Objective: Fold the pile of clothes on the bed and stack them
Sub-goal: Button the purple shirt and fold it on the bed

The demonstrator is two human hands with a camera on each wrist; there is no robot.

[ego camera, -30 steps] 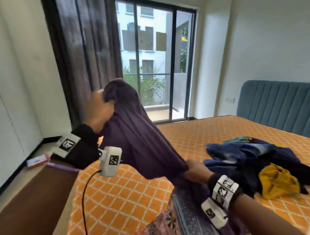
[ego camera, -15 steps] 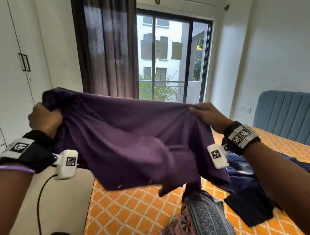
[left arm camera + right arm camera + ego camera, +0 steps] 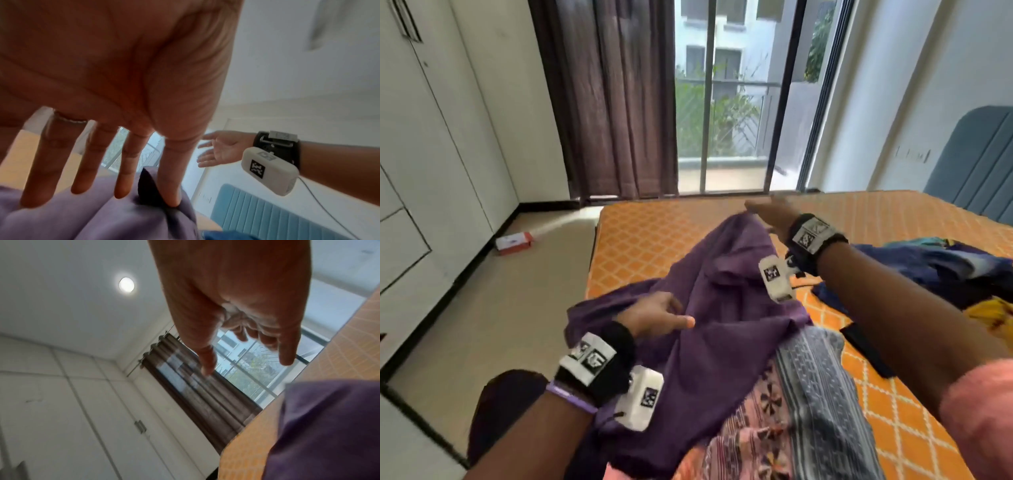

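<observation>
A purple garment [image 3: 726, 308] lies crumpled across the near corner of the orange-sheeted bed [image 3: 654, 236], partly over a patterned cloth on my lap. My left hand [image 3: 657, 317] hovers over its near left part with fingers straight and spread [image 3: 123, 170]; the index fingertip touches the purple garment [image 3: 102, 216]. My right hand [image 3: 770, 212] is stretched out flat above the garment's far end, holding nothing; in the right wrist view its fingers [image 3: 285, 353] are loose above the purple garment [image 3: 329, 426]. A pile of dark blue and yellow clothes [image 3: 941, 270] lies to the right.
A grey and pink patterned cloth [image 3: 804, 394] covers my lap at the bed's near edge. The blue headboard [image 3: 976, 164] stands at far right. A red and white box [image 3: 513, 242] lies on the floor by the white wardrobe [image 3: 431, 154]. Curtain and glass door are beyond the bed.
Both hands held the purple garment stretched up in the air; it has dropped onto the bed and both hands have let go and opened.
</observation>
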